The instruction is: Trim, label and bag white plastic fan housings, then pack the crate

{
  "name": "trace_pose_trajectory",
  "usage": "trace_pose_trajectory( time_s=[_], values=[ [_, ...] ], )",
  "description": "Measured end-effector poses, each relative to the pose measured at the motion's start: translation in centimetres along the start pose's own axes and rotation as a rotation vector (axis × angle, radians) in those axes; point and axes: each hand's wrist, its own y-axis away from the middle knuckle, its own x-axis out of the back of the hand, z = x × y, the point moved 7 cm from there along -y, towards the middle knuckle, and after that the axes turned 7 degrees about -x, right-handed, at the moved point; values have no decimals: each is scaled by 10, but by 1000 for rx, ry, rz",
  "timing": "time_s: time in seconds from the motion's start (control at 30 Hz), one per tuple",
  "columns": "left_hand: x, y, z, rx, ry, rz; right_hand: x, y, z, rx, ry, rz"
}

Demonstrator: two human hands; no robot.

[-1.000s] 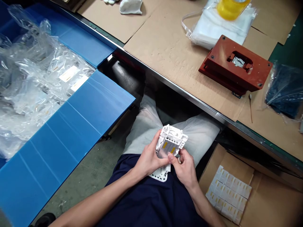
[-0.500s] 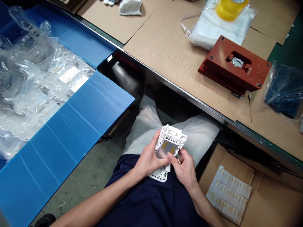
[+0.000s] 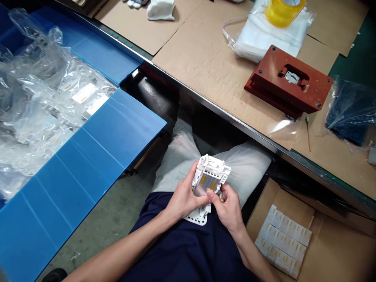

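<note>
Over my lap I hold a white plastic moulded part (image 3: 210, 175) with two yellow strips and a clear film on its face. My left hand (image 3: 183, 197) grips its left side with the fingers wrapped round it. My right hand (image 3: 226, 207) is closed on the part's lower right, its thumb pressing on the film near the strips.
A red metal fixture (image 3: 289, 82) sits on the cardboard-covered bench (image 3: 202, 58), with a yellow tape roll (image 3: 283, 11), white bags and a dark bagged bundle (image 3: 351, 111) nearby. Blue corrugated sheets (image 3: 88, 156) with clear plastic bags (image 3: 35, 94) lie at left. A carton of white parts (image 3: 283, 241) stands at lower right.
My right thumb has shifted slightly on the film. The view has drifted a little, and a clear film piece now shows at the bench edge near the fixture.
</note>
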Motion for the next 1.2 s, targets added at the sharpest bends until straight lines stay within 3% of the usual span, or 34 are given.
trace_pose_trajectory(
  time_s=[0.37, 0.6, 0.8, 0.9, 1.0, 1.07, 1.13, 1.2],
  values=[
    [4, 0, 1, 4, 36, 32, -5, -5, -6, -52, -49, -82],
    [3, 0, -5, 57, 85, 38, -1, -3, -9, 16, 114, 29],
    [3, -4, -3, 44, 120, 35, -6, -11, -7, -11, -33, -35],
    [6, -8, 1, 55, 226, 35, -6, -10, -16, 6, -1, -78],
    [7, -12, 1, 181, 435, -1, 27, -9, -49, 136, 134, -2],
    [10, -15, 2, 274, 571, -15, 78, -10, -86, 322, 264, 242],
    [15, -20, 6, 326, 677, 3, 139, -12, -120, 502, 417, 574],
    [20, -26, 12, 342, 762, 22, 190, -27, -142, 567, 587, 801]
  ],
)
